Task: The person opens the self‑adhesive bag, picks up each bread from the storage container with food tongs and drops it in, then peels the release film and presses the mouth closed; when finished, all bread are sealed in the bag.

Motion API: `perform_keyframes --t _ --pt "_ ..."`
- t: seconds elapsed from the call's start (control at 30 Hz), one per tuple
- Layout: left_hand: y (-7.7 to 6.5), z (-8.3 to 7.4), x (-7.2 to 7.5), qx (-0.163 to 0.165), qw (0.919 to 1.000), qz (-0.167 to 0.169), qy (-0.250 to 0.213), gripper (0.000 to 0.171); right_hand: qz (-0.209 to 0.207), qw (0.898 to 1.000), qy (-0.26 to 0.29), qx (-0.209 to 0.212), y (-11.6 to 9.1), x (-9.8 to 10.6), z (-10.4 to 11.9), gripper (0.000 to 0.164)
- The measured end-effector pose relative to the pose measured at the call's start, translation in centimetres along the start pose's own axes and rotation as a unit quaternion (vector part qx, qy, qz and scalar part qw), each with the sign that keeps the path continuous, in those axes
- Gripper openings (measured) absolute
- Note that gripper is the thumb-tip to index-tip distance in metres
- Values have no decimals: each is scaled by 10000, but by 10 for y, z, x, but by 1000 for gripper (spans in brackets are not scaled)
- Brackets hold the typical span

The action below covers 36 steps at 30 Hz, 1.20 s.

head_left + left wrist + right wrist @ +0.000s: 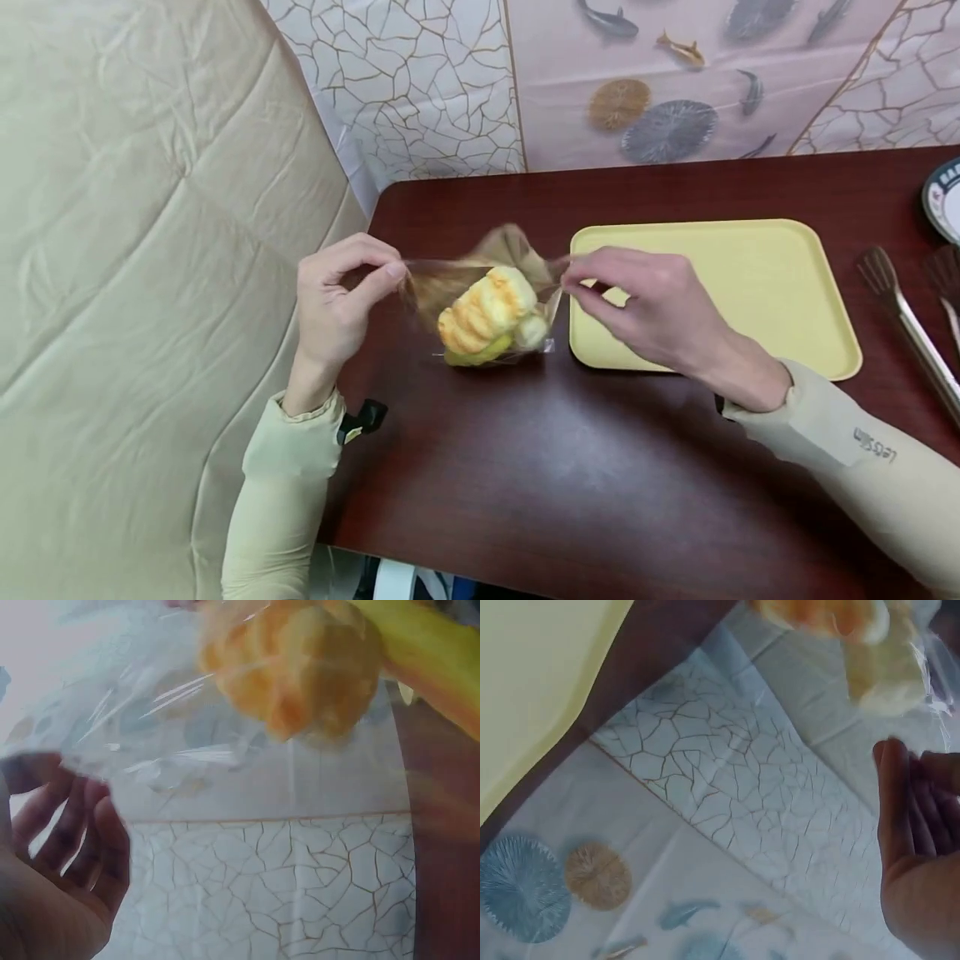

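A clear plastic bag (429, 290) is stretched between both hands over the dark table. Inside sits a ridged golden-and-cream bread roll (487, 310), with a yellow-green piece (480, 353) under it and a small pale round piece (532, 331) beside it. My left hand (341, 287) pinches one upper corner of the bag between thumb and forefinger. At the opposite corner, by the tray's left edge, my right hand (652, 304) pinches the bag with thumb and fingertips. Transparent film (172, 742) runs from the left fingers in the left wrist view.
To the right lies a yellow tray (750, 292). Beyond it are a metal utensil (911, 312), a second one (947, 279) and a plate rim (933, 200) at the frame's edge. A quilted cream cover (150, 250) borders the table (525, 483) on the left.
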<state>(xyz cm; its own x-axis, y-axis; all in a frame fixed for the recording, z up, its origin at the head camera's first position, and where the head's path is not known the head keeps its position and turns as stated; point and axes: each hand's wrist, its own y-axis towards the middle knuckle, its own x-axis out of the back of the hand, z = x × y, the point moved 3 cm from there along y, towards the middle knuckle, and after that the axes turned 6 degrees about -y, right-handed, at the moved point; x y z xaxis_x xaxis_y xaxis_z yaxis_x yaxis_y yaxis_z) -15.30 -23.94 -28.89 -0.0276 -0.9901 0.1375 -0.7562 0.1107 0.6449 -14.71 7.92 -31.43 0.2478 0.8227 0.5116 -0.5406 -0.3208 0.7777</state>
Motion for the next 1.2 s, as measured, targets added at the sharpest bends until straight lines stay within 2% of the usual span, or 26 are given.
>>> perform_keyframes --t 0.07,0.17,0.27,0.33,0.43,0.5,0.6,0.67,0.77,0.83,0.87,0.93,1.0,1.2 --pt "-1 3 -2 158 9997 -137 -116 16 114 9999 -30 52 -1 1 -3 20" --pt "-7 11 -2 426 9969 -464 -472 20 -23 9997 -33 -241 -2 4 -9 18" --pt "-14 22 -2 677 9930 -621 -746 27 67 9986 38 -517 -3 3 -14 13" --pt "-18 31 -4 783 9896 -698 -986 24 32 9968 146 -785 -4 0 -18 10" --pt "-24 44 -9 954 9865 -437 -1256 7 21 9937 331 -1071 -6 -4 -21 8" --pt "-26 50 -14 999 9868 -254 -1248 14 -34 9916 448 -1217 -6 -5 -23 7" --pt "-25 53 -20 922 9925 -213 -778 21 -194 9876 639 -1421 -5 -7 -25 17" --pt "-23 52 -21 793 9948 -376 -510 16 -222 9820 898 -1647 -4 -9 -27 32" --pt "-22 52 -20 689 9953 -584 -355 12 -97 9651 1446 -2183 -2 -13 -29 50" --pt "-21 52 -19 712 9944 -635 -459 10 71 9520 1719 -2532 -2 -16 -32 43" --pt "-20 51 -19 739 9937 -656 -521 16 149 9470 1793 -2662 -1 -17 -34 36" --pt "-18 51 -20 756 9924 -723 -643 23 243 9416 1798 -2837 -1 -18 -36 19" --pt "-16 49 -21 734 9914 -784 -742 24 238 9383 1850 -2910 -1 -19 -38 9" --pt "-12 49 -24 683 9904 -889 -805 26 134 9257 2342 -2967 2 -19 -44 11"
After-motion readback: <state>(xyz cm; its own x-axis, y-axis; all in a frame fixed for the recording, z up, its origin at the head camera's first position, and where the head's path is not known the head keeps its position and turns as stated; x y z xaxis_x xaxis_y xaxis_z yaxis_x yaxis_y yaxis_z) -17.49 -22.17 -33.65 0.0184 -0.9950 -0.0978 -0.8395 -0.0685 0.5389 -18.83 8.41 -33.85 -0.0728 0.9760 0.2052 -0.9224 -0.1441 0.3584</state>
